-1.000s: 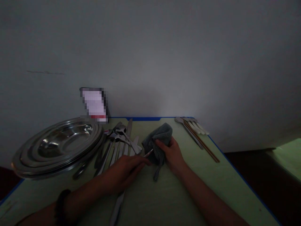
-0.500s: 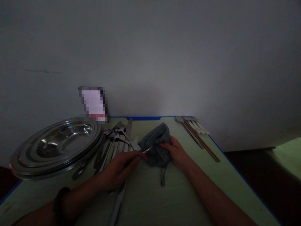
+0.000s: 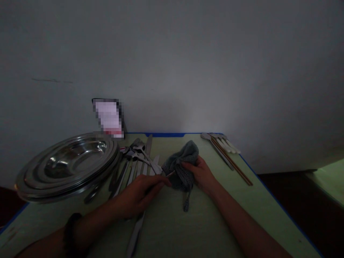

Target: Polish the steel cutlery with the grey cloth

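Head view: a pale worktop (image 3: 204,225) with blue edging carries a stack of steel dishes (image 3: 67,168) at left and, just right of it, a loose pile of cutlery (image 3: 149,144). Mid-worktop, the left hand (image 3: 141,193) has its fingers drawn together; the right hand (image 3: 202,175) curls around a bunched grey cloth (image 3: 185,154). Chopsticks (image 3: 233,163) lie farther right. Smallest, a thin metal utensil (image 3: 170,174) sits pinched in the left hand's fingers, its right end hidden at the cloth.

Single view, from my head, forward and down. Near: left hand (image 3: 137,195) at seven o'clock, right hand (image 3: 202,173) at five, tabletop (image 3: 188,233) at six. Wall (image 3: 172,64) beyond, twelve.
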`<action>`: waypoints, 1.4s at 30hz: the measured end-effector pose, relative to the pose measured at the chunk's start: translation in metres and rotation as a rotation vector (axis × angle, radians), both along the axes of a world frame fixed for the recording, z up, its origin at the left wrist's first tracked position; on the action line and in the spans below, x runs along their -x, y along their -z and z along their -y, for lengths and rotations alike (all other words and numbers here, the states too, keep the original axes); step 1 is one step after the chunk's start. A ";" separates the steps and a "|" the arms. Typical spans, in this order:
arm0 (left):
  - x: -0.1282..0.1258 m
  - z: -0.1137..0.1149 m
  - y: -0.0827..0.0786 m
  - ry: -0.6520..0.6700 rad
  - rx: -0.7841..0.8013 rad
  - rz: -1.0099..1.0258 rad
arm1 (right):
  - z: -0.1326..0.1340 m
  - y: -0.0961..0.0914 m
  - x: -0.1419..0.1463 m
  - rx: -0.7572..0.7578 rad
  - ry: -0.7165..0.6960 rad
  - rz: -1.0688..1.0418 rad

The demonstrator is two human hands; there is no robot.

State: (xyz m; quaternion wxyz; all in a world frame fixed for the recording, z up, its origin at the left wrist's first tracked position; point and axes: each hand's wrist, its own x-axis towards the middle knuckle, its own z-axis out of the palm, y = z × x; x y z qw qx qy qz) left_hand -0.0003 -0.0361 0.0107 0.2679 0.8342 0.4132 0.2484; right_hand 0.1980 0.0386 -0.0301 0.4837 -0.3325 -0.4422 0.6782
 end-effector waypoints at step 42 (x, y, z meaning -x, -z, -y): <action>0.003 0.000 0.004 -0.095 -0.055 -0.007 | 0.002 -0.011 -0.002 -0.189 0.084 0.368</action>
